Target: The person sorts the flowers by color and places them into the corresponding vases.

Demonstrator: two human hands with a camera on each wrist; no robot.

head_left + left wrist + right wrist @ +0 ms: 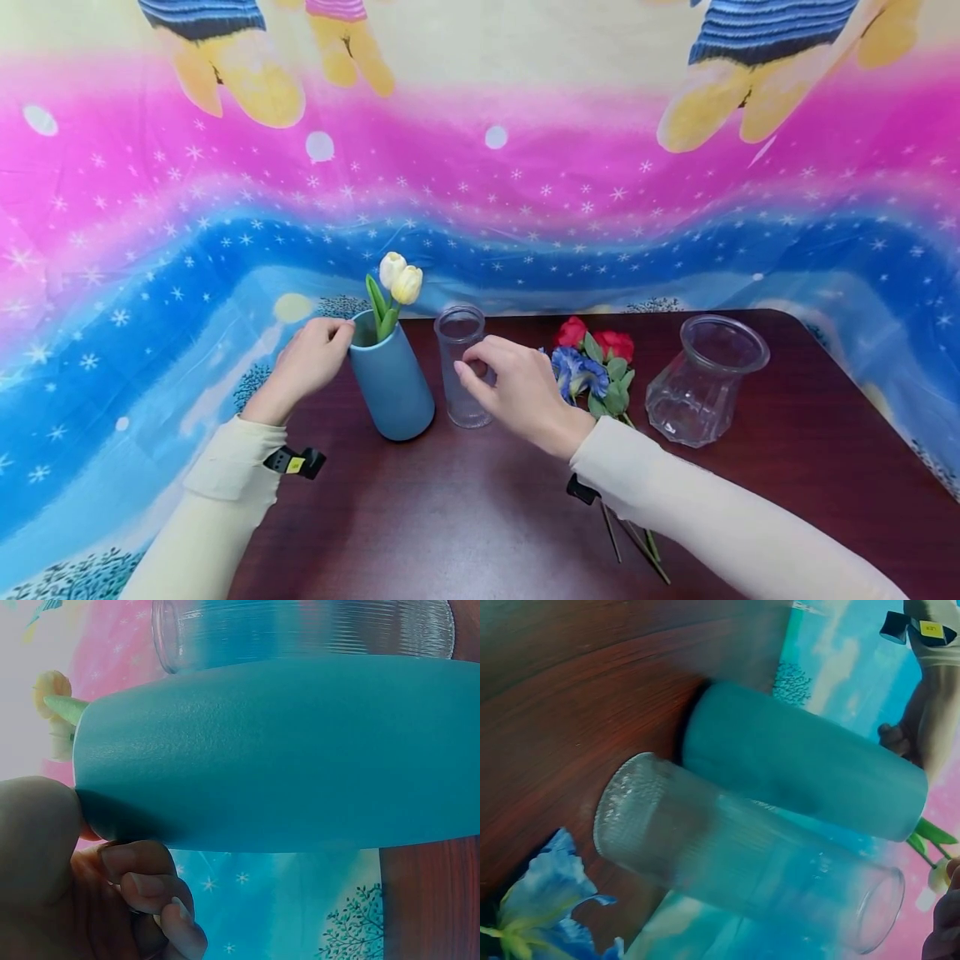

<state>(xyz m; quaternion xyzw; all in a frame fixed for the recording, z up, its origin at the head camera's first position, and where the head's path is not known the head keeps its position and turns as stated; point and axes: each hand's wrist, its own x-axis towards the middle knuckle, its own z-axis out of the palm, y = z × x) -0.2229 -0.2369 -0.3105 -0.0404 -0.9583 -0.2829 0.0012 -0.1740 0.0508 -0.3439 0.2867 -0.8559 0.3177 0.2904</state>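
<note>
My left hand (313, 354) pinches the rim of a blue vase (396, 385), thumb and finger at its left edge, other fingers curled beside it in the left wrist view. White tulips (405, 283) with green leaves stand in this vase and lean over its right rim. My right hand (521, 392) is raised with bent fingers, thumb and forefinger apart and nothing between them. In the head view it overlaps a tall ribbed clear glass vase (462, 400). That glass vase (742, 847) stands beside the blue one, close to it.
Red roses (615, 344) and a blue flower (577, 373) lie on the dark wooden table (435, 517), stems pointing toward me under my right forearm. A wide-mouthed clear glass vase (693, 404) stands at right. A printed cloth (480, 192) hangs behind the table.
</note>
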